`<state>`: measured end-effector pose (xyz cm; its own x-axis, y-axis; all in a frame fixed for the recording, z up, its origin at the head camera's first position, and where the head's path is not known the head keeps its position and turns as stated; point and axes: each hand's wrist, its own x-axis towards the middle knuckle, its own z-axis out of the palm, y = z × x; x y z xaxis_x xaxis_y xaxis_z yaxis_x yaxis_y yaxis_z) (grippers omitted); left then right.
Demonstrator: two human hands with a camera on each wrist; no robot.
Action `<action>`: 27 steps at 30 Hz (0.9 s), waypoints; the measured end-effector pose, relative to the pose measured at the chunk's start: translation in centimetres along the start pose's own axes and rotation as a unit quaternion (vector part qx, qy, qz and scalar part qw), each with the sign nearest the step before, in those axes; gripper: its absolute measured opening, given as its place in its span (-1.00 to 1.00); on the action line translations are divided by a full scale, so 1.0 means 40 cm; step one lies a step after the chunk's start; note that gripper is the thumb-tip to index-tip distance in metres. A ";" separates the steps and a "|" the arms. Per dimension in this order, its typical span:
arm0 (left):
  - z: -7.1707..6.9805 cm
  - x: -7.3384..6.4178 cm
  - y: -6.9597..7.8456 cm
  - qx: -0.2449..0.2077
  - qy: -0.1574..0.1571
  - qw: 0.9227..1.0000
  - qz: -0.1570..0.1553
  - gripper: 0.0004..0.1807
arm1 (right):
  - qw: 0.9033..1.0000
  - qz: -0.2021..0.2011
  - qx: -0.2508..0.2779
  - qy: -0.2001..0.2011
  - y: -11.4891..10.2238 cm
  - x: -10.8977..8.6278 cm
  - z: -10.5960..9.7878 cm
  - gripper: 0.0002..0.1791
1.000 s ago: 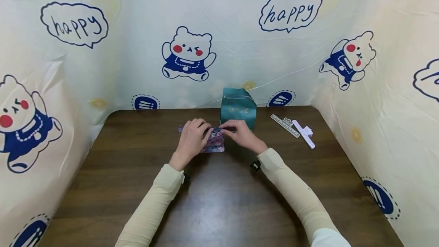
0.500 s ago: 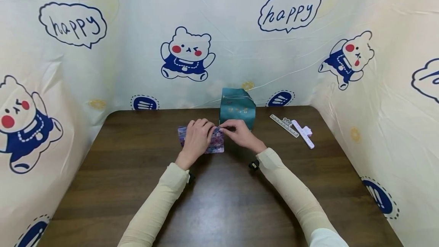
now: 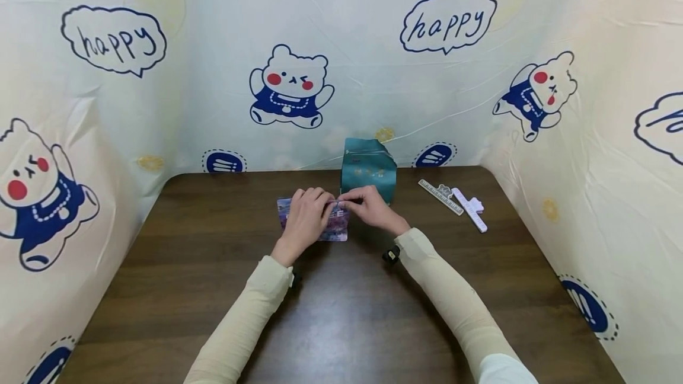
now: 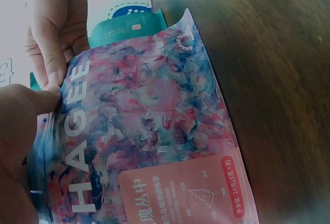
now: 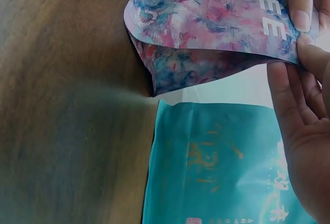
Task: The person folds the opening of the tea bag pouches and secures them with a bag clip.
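Observation:
A pink-and-blue patterned tea pouch [image 3: 336, 231] with white capital letters stands on the table, its mouth at the top. My left hand [image 3: 305, 217] grips its top edge from the left, thumb on the front in the left wrist view. At the top right corner my right hand [image 3: 372, 208] pinches the edge between thumb and fingers. Both hands' fingertips nearly meet there. In the right wrist view the pouch [image 5: 206, 15] shows its side fold spread below the pinched edge. Part of the pouch's front is hidden behind my left hand in the head view.
A teal pouch [image 3: 368, 166] stands just behind my right hand, near the table's back edge. To the right lie a clear ruler-like clip [image 3: 440, 197] and a white clip [image 3: 469, 211]. A printed cloth [image 3: 213, 76] hangs round the brown table [image 3: 341, 313].
My left hand has slid right along the pouch's top edge, towards my right hand, uncovering the pouch's left end. The right hand keeps its pinch at the corner.

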<state>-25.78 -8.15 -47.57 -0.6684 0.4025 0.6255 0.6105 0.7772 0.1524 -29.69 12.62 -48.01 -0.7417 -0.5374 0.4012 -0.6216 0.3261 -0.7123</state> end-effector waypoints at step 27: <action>-0.011 -0.004 -0.010 -0.031 -0.027 0.999 -0.010 -0.87 | 1.000 0.008 -0.029 0.005 -0.039 0.001 -0.005 -0.91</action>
<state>-25.72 -8.72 -47.37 -0.7018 0.4146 0.5793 0.6214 0.7540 0.2131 -28.80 12.25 -46.80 -0.7542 -0.5235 0.3963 -0.6226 0.3786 -0.6848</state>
